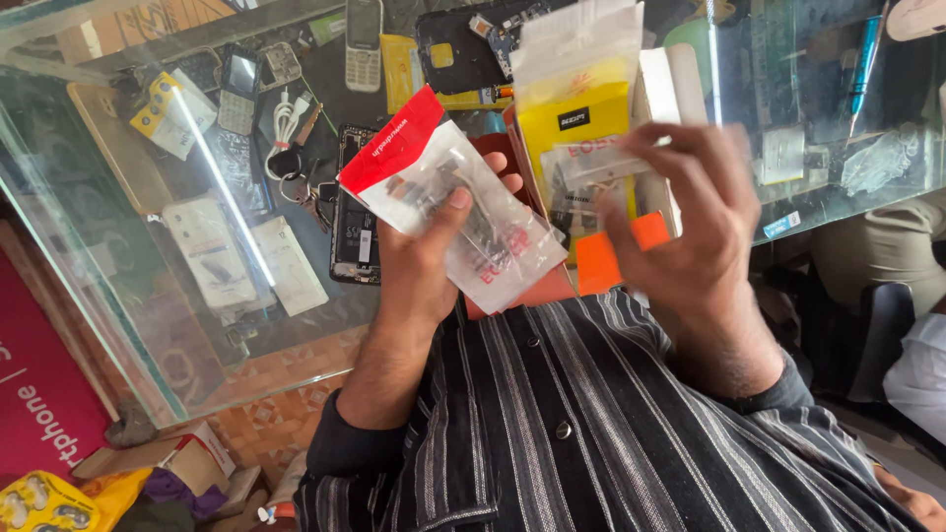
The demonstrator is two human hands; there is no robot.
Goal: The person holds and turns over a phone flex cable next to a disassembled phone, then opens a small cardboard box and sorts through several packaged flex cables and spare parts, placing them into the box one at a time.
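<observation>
1. A dark striped shirt with buttons was seen nearest the camera, filling the lower middle of the view.
2. The left hand was closed around a clear plastic packet with a red header; the thumb was pressed on the packet's front and the fingers were wrapped behind it.
3. The right hand was blurred; its fingers were curled over a stack of packets, a yellow-and-clear packet being gripped at the front, with an orange card showing below the palm.
4. Both packets were held above the near edge of a glass counter, just beside each other and partly overlapping.
5. Under the glass, old keypad phones, a white cable, a bunch of keys and a black phone back were laid out.
6. Farther right on the counter, a blue pen was seen.
</observation>
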